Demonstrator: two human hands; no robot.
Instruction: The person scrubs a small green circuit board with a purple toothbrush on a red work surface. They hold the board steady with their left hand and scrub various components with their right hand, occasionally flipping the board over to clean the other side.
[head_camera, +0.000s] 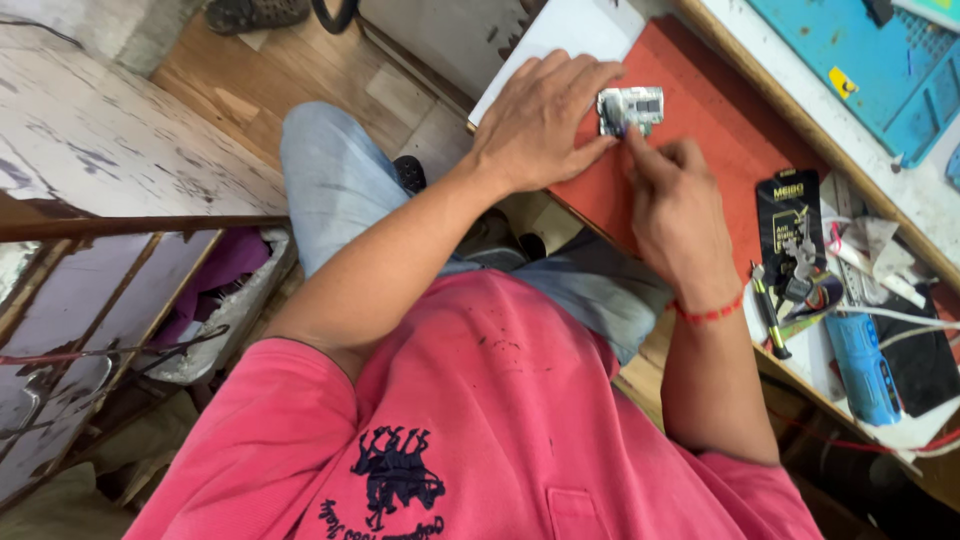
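Note:
A small silver metal part, like a phone board or shield, lies on a red mat on the workbench. My left hand presses flat on the mat and pins the part's near end with its fingertips. My right hand is curled, its thumb and forefinger pinched at the part's edge; whatever thin tool it may hold is hidden. A red thread bracelet circles my right wrist.
A white sheet lies under my left hand. Right of the mat sit a black blister pack, a pen-like tool, a blue cylindrical device, cables and a blue work mat. A worn white cabinet stands at left.

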